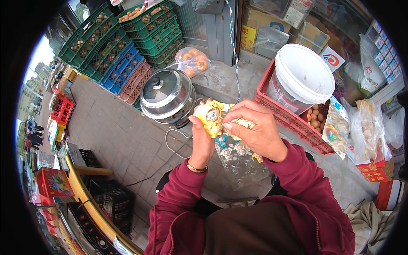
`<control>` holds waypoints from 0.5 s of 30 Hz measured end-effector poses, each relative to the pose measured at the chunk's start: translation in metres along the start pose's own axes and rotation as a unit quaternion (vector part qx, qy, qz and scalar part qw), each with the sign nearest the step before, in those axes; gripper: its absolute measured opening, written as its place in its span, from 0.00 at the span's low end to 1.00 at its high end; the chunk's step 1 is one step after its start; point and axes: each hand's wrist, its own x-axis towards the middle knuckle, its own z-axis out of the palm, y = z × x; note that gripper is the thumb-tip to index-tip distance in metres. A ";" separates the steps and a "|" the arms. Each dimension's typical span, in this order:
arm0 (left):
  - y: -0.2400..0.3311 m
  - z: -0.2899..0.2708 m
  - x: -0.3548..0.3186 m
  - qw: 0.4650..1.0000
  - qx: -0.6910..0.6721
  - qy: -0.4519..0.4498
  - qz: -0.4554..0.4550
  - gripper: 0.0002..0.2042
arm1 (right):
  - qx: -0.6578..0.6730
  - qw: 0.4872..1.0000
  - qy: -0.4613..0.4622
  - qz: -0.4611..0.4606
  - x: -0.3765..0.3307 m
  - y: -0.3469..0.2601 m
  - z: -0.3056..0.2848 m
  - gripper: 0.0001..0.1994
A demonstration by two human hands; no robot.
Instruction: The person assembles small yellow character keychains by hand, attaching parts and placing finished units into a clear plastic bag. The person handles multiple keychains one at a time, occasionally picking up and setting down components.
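A yellow toy figure (207, 112) with a hooded, eared head and a grinning face stands upright in my left hand (201, 142), whose fingers wrap behind it. My right hand (258, 127) is closed in a pinch at the figure's right side. What its fingertips grip is hidden. A pale cream, patterned piece (245, 123) shows among the right fingers; I cannot tell what it is. Just below both hands, a clear plastic bag (243, 178) holds several small figures, among them a blue one (221, 141) and whitish ones (240, 148).
A lidded steel pot (166, 98) stands ahead, beside a bag of orange fruit (193, 61). Stacked egg crates (121, 68) rise at the far left. Right, a red crate (293, 127) holds a white bucket (304, 72) and eggs (315, 118). A cable (170, 142) crosses the paving.
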 end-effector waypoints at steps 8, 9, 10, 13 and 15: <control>-0.001 -0.002 -0.004 0.999 0.018 -0.033 0.011 0.36 | 0.004 0.996 0.042 0.074 -0.001 0.013 0.025 0.07; 0.000 0.001 -0.004 1.000 0.003 -0.022 -0.008 0.35 | -0.014 0.996 0.025 0.086 0.001 0.013 0.022 0.07; 0.002 0.004 -0.004 0.999 -0.006 -0.014 -0.037 0.34 | -0.033 0.995 0.012 0.096 0.002 0.013 0.017 0.07; 0.013 0.010 -0.001 0.990 -0.077 -0.039 -0.107 0.33 | -0.059 0.993 0.008 0.106 0.005 0.010 0.007 0.06; 0.021 0.012 -0.001 0.980 -0.132 -0.048 -0.141 0.30 | -0.053 0.995 0.067 0.044 0.002 0.010 0.010 0.06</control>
